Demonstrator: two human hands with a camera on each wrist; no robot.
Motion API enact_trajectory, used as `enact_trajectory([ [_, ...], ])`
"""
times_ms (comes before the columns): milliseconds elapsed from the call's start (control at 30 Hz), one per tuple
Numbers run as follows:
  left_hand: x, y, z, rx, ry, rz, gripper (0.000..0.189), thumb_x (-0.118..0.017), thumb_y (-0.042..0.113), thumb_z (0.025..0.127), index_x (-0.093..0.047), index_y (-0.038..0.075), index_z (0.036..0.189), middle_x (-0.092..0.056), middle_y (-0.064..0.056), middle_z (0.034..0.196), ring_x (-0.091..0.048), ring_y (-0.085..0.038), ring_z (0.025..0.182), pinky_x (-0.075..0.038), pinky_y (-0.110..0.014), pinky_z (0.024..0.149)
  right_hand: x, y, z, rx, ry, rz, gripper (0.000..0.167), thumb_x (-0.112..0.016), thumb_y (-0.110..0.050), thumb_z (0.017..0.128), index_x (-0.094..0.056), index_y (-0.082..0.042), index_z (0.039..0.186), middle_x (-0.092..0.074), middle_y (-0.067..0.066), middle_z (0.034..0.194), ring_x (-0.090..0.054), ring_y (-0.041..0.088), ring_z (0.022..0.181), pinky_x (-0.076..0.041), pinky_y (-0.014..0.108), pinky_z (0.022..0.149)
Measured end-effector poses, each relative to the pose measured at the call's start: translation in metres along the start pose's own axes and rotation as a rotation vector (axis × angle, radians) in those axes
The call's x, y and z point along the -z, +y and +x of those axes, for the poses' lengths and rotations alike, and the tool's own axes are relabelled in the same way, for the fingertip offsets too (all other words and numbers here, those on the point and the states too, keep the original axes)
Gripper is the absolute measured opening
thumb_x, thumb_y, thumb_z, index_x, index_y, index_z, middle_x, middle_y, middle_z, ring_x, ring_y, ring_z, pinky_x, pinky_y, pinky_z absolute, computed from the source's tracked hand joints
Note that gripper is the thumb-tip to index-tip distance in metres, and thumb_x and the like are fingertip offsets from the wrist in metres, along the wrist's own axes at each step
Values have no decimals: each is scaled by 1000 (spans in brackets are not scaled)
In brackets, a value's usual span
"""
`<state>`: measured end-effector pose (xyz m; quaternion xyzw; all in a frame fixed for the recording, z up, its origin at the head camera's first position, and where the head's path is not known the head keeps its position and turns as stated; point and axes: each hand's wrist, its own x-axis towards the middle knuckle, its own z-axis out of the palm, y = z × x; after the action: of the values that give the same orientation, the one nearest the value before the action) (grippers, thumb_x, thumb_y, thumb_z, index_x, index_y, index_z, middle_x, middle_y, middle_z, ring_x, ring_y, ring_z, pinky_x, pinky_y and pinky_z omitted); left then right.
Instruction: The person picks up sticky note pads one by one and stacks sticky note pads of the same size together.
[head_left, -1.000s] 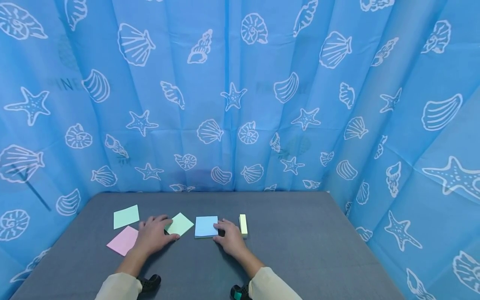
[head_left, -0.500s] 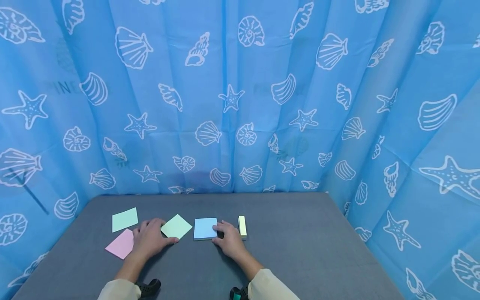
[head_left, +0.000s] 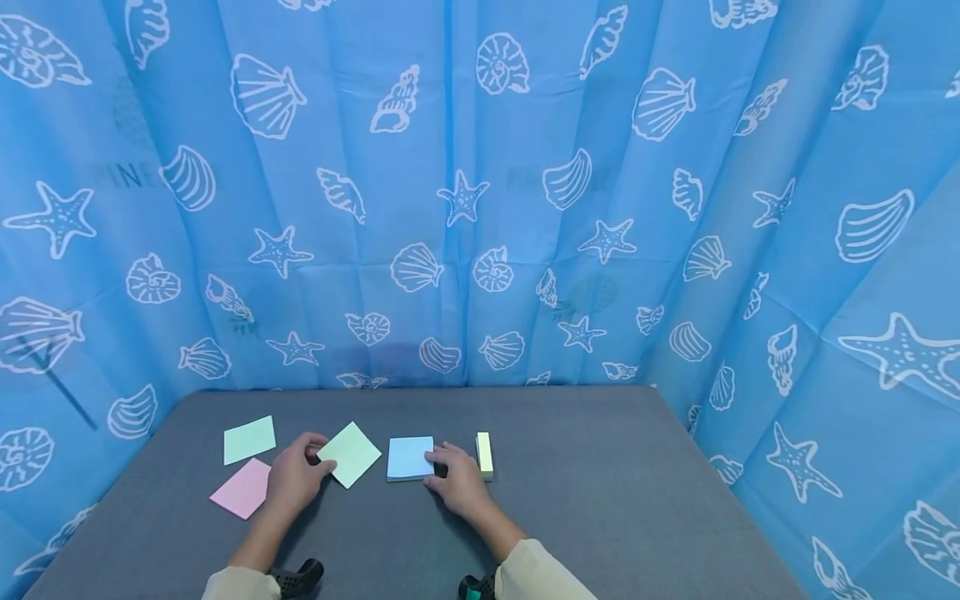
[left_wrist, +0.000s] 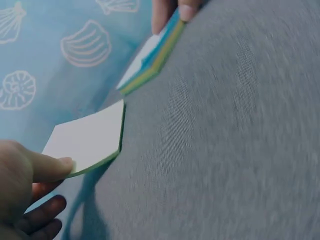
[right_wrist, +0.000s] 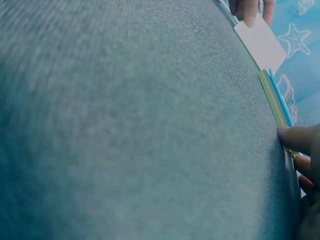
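My left hand pinches one corner of a pale green sticky note pad between thumb and fingers. In the left wrist view that pad is tilted and casts a shadow on the cloth. A stack of sticky notes, blue on top with yellow and green layers below, lies on the table to its right. My right hand holds the stack's right edge, thumb on the near side, as the right wrist view shows. The two pads are apart in the head view.
Left of my left hand lie a light green sticky note pad and a pink one. A narrow pale yellow block stands just beyond my right hand. The grey table ends at a blue shell-patterned curtain.
My left hand has taken hold of the pale green pad's left corner and shifted it slightly left, lifting it. The right hand stays on the blue-topped stack.
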<state>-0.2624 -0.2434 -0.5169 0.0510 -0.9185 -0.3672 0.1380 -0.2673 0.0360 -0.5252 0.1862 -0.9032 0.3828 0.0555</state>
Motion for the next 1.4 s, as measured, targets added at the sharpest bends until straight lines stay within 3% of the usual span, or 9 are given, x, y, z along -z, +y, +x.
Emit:
enact_trajectory([
  [267, -4, 4, -1, 155, 69, -290, 41, -66, 13, 93, -55, 5, 131, -65, -19, 108, -63, -35, 99, -47, -44, 79, -2, 1, 0, 2, 10, -1, 39, -74, -11, 86, -67, -7, 124, -60, 9, 132, -46, 29, 131, -41, 50, 102],
  [400, -10, 10, 2, 233, 104, -418, 44, -66, 16, 93, -53, 6, 134, -66, -18, 109, -66, -23, 89, -48, -31, 73, -1, 2, 1, 4, 20, 2, 39, -75, -10, 86, -67, -7, 123, -61, 9, 131, -46, 29, 130, -40, 50, 102],
  [500, -17, 14, 5, 254, 107, -539, 45, -66, 13, 93, -51, 3, 135, -66, -20, 108, -68, -14, 78, -53, -25, 68, -1, 2, 1, 2, 13, 6, 39, -75, -9, 85, -67, -6, 123, -61, 10, 131, -46, 29, 131, -40, 50, 102],
  [600, -24, 18, 6, 264, 97, -602, 48, -65, 11, 93, -48, 0, 136, -67, -19, 104, -66, -8, 71, -54, -23, 66, -1, 1, 1, -3, -4, 11, 39, -74, -10, 86, -67, -7, 124, -60, 9, 132, -46, 29, 131, -39, 50, 102],
  [700, -29, 21, 6, 252, 67, -535, 50, -66, 12, 93, -45, -1, 137, -69, -17, 99, -66, -10, 66, -53, -25, 64, 0, -1, 0, -9, -6, 20, 39, -74, -9, 86, -67, -6, 124, -60, 9, 132, -45, 29, 131, -39, 51, 103],
  [833, -34, 29, 11, 188, 18, -312, 50, -67, 15, 92, -48, -2, 135, -70, -16, 94, -65, -13, 59, -47, -30, 66, 0, -1, 1, -13, 2, 11, 39, -74, -9, 86, -67, -6, 124, -60, 9, 132, -46, 29, 131, -39, 51, 102],
  [933, -37, 38, 15, 130, -25, -214, 48, -67, 12, 91, -51, -2, 134, -70, -15, 94, -65, -15, 59, -49, -35, 66, 0, 0, 2, -16, 8, -4, 39, -75, -10, 85, -67, -7, 124, -61, 9, 131, -47, 29, 130, -40, 51, 102],
  [1200, -51, 52, 12, -18, -78, -10, 54, -73, 13, 87, -52, 1, 135, -70, -10, 97, -65, -30, 89, -49, -51, 78, -2, 1, 3, -35, 8, -38, 46, -77, -11, 83, -65, -10, 128, -56, 18, 134, -49, 33, 127, -42, 51, 99],
  [1400, -57, 57, 8, -12, -140, 46, 60, -76, 19, 85, -51, 7, 138, -69, -12, 109, -63, -36, 101, -48, -53, 82, -2, 1, 3, -27, 7, -43, 45, -77, -12, 84, -65, -11, 127, -59, 14, 132, -49, 31, 128, -41, 51, 100],
])
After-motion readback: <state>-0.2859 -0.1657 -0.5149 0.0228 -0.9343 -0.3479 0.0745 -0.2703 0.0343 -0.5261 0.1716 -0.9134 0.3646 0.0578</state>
